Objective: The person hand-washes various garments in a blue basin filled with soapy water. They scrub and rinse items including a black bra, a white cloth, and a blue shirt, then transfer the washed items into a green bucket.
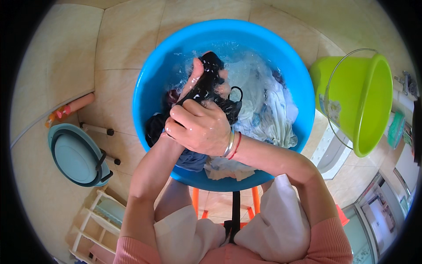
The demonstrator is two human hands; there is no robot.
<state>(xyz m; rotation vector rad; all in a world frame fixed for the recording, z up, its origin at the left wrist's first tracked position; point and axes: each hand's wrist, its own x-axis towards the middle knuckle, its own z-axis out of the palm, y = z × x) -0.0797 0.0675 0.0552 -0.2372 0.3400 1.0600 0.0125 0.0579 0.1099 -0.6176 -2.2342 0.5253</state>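
A wet black garment [213, 66] with a thin loop strap is stretched between my hands over a blue basin [149, 66]. My left hand [194, 78] is under the cloth, thumb up on one side and fingertips curled round the other, gripping it. Across my left wrist lies my right hand [200, 126], closed in a fist on the near part of the garment. A silver bangle and a red cord circle the right wrist. Soaked white clothes [268, 112] fill the basin's right side. Dark clothes [154, 128] and a blue-grey cloth [192, 161] lie at the near left in the water.
A lime-green bucket [347, 99] with a wire handle stands at the right, near a white floor fixture [334, 149]. Stacked teal basins [77, 156], a pink bottle [77, 104] and a pale rack [94, 220] are at the left. Orange stool legs [256, 199] show below the blue basin.
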